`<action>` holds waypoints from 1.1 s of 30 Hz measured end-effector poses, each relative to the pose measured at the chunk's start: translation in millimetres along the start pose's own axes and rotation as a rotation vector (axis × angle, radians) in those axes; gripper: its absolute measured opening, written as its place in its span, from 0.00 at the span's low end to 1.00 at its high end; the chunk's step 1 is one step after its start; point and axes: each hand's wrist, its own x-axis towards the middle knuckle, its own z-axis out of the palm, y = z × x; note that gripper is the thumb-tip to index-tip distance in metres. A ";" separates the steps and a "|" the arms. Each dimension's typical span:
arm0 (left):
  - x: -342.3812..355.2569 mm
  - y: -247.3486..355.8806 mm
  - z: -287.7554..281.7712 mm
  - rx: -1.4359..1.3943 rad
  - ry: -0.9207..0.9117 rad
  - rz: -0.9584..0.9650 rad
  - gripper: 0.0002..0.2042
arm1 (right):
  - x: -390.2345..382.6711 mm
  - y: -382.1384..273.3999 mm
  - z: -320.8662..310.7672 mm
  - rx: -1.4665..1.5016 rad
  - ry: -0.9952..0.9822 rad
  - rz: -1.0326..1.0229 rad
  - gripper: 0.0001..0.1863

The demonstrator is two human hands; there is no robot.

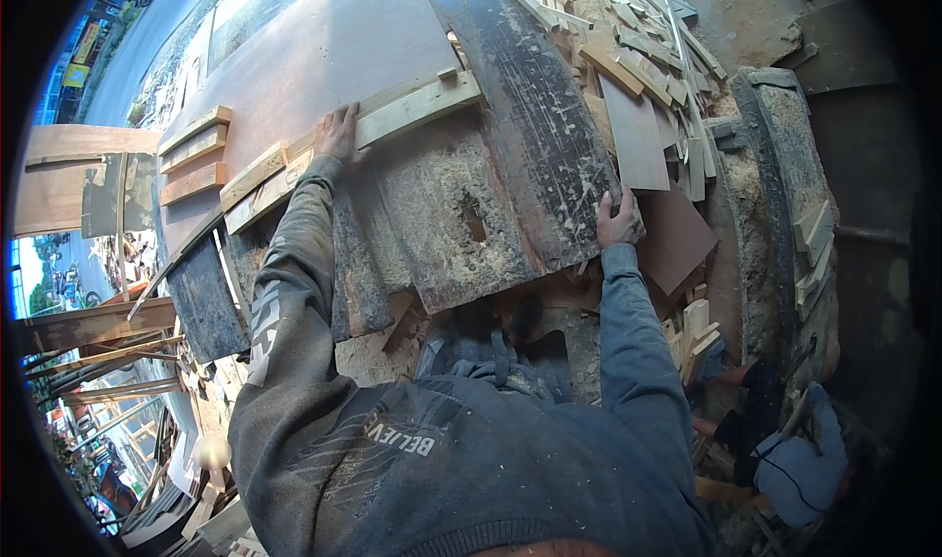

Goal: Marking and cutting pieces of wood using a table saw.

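My left hand (337, 133) lies over a long pale wooden strip (422, 111), its fingers bent across the top and pressed together; the thumb is hidden. This strip runs along the near edge of a large reddish-brown plywood sheet (304, 47) on a worn workbench. At the bench's right side, my right hand (620, 218) rests by the edge of a dark, scuffed board (530, 96), fingers apart and nothing in them. Between my arms, the sawdust-coated bench top (437, 204) has a small slot (474, 220) in it.
Short wood blocks (193, 155) sit on the sheet's left part. Offcuts (643, 56) are heaped at the far right, beside a pale panel (633, 135) and a brown board (669, 238). Another person (800, 459) is at the lower right, near a long dusty beam (785, 164).
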 end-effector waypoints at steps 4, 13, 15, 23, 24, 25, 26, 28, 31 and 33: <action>9.7 -2.9 1.9 0.000 0.028 0.010 0.51 | 0.1 6.5 1.7 -0.008 0.052 -0.049 0.27; 37.7 -39.1 13.5 -0.018 0.057 0.015 0.51 | -2.4 -15.4 -13.5 -0.091 -0.026 0.003 0.28; 48.7 -35.5 12.6 -0.002 0.058 0.012 0.51 | -0.8 -13.2 -15.3 -0.090 -0.032 -0.023 0.28; -6.0 -9.3 12.4 -0.006 0.003 0.017 0.52 | -8.3 4.4 -5.8 -0.056 -0.031 -0.078 0.28; -24.0 9.2 9.8 -0.039 0.000 0.022 0.52 | -9.7 6.3 -8.3 -0.063 -0.024 -0.064 0.28; -39.3 25.6 4.4 -0.070 0.006 0.022 0.52 | -4.4 6.8 -9.8 -0.066 -0.013 -0.058 0.28; -52.4 43.0 -0.3 -0.071 -0.007 0.030 0.53 | -2.4 20.9 -5.8 -0.042 0.024 -0.063 0.28; -95.6 75.3 -4.6 -0.079 -0.040 0.027 0.53 | 1.8 24.1 -6.1 -0.109 0.029 -0.124 0.29; -172.7 112.2 -10.3 -0.151 -0.075 -0.007 0.54 | -11.4 -17.3 -17.4 -0.231 -0.003 -0.227 0.31; -217.1 138.9 -18.7 -0.207 -0.102 -0.036 0.54 | -24.0 -59.4 -30.8 -0.132 -0.079 -0.601 0.33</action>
